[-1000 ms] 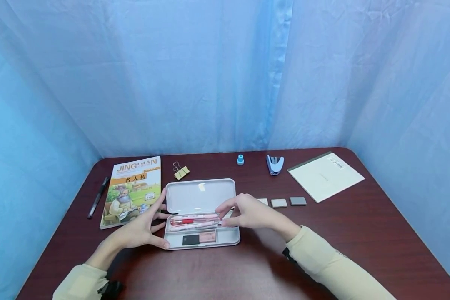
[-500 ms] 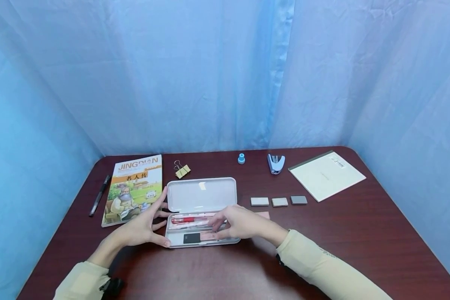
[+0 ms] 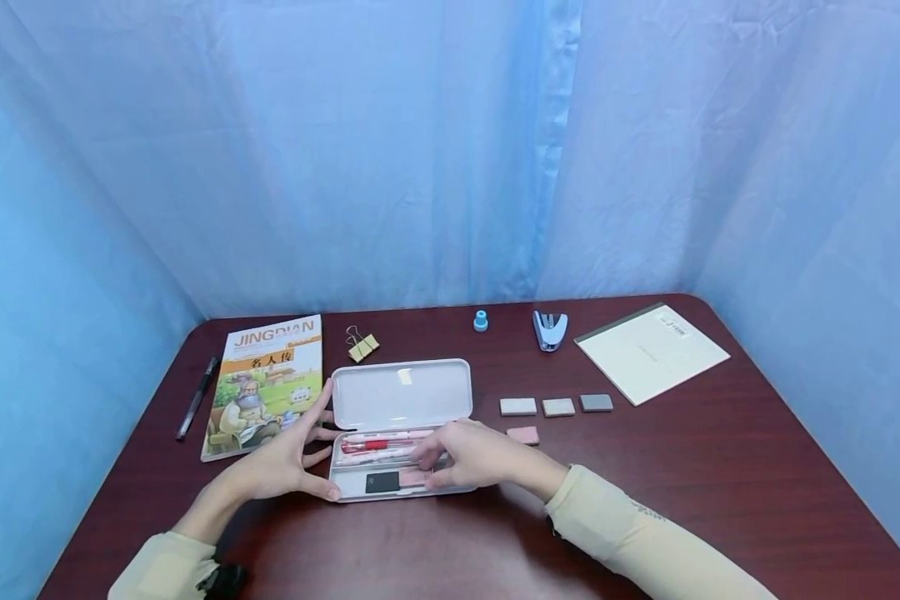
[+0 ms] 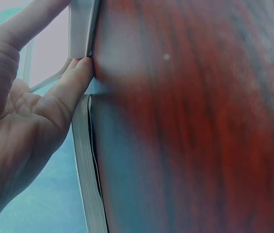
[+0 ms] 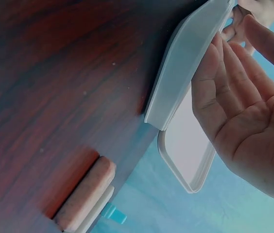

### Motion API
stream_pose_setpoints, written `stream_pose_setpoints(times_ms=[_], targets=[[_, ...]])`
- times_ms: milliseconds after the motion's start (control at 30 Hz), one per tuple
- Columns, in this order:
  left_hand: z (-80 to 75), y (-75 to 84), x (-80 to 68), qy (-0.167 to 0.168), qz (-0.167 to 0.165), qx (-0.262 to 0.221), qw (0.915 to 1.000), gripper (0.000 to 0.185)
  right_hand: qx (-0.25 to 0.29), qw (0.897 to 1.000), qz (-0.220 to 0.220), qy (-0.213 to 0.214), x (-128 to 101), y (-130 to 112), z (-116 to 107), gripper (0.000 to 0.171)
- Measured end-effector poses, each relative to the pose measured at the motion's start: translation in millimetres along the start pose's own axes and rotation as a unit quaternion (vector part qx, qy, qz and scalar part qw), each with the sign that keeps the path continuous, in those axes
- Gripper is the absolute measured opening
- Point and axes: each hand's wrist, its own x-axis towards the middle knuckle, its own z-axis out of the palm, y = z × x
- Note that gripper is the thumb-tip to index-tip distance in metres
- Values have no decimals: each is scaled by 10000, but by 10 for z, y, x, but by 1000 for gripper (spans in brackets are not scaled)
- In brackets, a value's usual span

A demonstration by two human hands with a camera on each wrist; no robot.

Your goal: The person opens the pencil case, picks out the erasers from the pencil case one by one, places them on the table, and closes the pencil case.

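Open white pencil case [image 3: 401, 398], pens inside

**Dark Wood Bench, Stationery Spread Across It**

The reddish-brown bench [image 3: 720, 483] carries an open white pencil case [image 3: 401, 396] near the middle of its front half. Along the left edge lies a black pen [image 3: 197, 397], with a picture book [image 3: 264, 383] just beside it. A gold binder clip [image 3: 362, 344], a small blue cap [image 3: 481, 320] and a blue stapler [image 3: 550, 328] sit toward the far edge. A pale notepad [image 3: 651, 352] fills the far right corner. Three erasers [image 3: 558, 407] lie in a row mid-bench, a pink eraser [image 3: 522, 435] just in front of them.
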Motion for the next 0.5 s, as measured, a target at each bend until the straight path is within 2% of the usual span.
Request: stream_pose_setpoints(times_ms=[500], targets=[[-6, 10, -6, -38, 13, -37, 10000, 133, 19, 9997, -223, -69, 17, 28, 29, 27]])
